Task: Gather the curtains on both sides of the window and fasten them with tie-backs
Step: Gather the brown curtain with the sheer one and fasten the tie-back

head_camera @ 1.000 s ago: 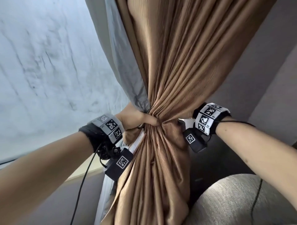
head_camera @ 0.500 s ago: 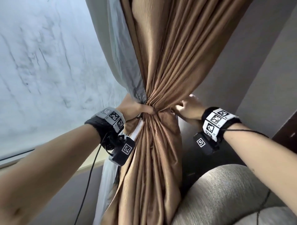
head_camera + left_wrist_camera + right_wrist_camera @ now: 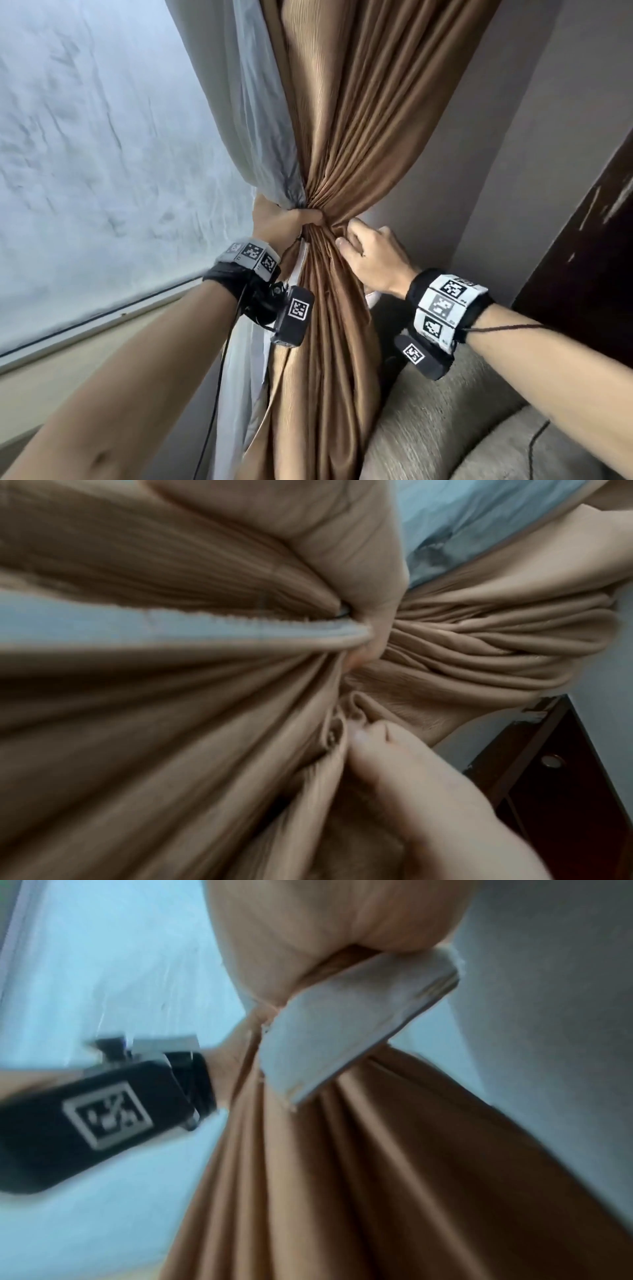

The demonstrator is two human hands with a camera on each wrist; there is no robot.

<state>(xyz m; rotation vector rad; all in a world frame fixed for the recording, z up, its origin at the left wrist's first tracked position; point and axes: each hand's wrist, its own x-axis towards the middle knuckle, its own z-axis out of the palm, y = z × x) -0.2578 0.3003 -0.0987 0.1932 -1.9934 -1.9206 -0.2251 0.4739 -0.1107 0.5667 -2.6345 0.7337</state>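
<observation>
Left hand (image 3: pixel 286 224) grips the gathered brown curtain (image 3: pixel 346 144) at its waist, right hand (image 3: pixel 371 255) pinches folds beside it; a slackened grip would likely spill pleats before the pale tie-back (image 3: pixel 356 1020) fastens.

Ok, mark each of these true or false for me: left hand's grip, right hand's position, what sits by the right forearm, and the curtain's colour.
1. The left hand grips the gathered brown curtain at its waist. True.
2. The right hand hangs away from the curtain. False: its fingers are at the folds just right of the gather.
3. A grey upholstered seat sits below the right forearm. True.
4. The curtain is dark green. False: it is brown, with a pale lining on the window side.
</observation>
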